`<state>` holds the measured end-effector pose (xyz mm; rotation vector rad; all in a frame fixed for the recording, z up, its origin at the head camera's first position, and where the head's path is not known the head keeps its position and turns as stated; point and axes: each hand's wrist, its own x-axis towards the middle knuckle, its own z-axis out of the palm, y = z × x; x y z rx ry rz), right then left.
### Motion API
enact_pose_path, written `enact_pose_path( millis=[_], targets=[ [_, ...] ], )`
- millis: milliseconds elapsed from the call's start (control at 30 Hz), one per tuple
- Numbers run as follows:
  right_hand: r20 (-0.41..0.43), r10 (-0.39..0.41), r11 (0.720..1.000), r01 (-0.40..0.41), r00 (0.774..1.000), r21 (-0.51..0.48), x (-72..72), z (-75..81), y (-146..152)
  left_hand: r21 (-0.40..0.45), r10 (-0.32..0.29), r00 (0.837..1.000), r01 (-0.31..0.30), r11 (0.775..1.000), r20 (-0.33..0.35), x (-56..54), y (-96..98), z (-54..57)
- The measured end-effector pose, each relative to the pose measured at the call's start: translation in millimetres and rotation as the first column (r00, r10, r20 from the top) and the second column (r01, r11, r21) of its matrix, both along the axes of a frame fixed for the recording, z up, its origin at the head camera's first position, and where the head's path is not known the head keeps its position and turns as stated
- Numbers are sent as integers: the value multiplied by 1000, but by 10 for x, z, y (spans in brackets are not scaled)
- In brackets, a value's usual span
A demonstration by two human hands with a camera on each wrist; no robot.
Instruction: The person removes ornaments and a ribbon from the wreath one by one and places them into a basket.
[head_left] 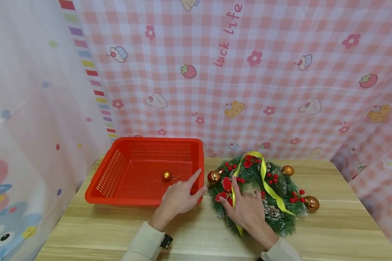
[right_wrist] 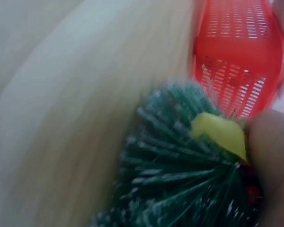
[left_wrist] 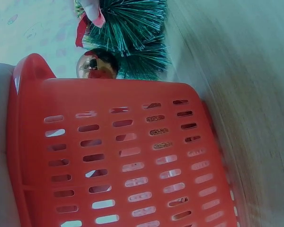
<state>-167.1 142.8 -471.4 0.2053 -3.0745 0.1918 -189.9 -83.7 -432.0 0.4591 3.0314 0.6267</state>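
A green Christmas wreath (head_left: pixel 282 223) lies on the table, decorated with red flowers, berries, pinecones and gold balls. A yellow ribbon (head_left: pixel 274 195) loops across it. My right hand (head_left: pixel 248 212) rests over the wreath's left part, index finger and thumb spread apart beside a red flower (head_left: pixel 227 185) and the ribbon. Left of the wreath stands a red plastic basket (head_left: pixel 143 202) with slotted walls. At its right front corner is my left hand (head_left: pixel 179 197), index finger stretched out over the rim. One small gold ball (head_left: pixel 167 176) lies on the basket's floor.
The wooden table (head_left: pixel 339 232) extends to the right of the wreath. Behind it hangs a pink checked curtain (head_left: pixel 215 90), and a pale printed curtain (head_left: pixel 45 108) closes the left side. One gold ball (head_left: pixel 213 177) sits close to the basket's right wall.
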Motion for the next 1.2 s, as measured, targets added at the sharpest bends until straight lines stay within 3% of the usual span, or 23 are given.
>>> enact_pose_path(
  millis=[300, 700, 900, 1200],
  targets=[
    [-105, 195, 980, -189, 975, 62, 105, -67, 215, 11, -2, 1000, 1, 1000, 11, 5, 16, -31],
    [-205, 455, 890, -447, 867, 85, 138, -93, 581, 22, -6, 1000, 5, 1000, 24, -2, -1, -40],
    [-251, 514, 856, -510, 821, 83, 149, -94, 716, 44, -14, 999, 11, 999, 52, -5, -16, -12],
    [-267, 520, 852, -515, 811, 94, 126, -103, 747, 86, -18, 1000, 18, 996, -7, -7, -16, 37]
  ],
)
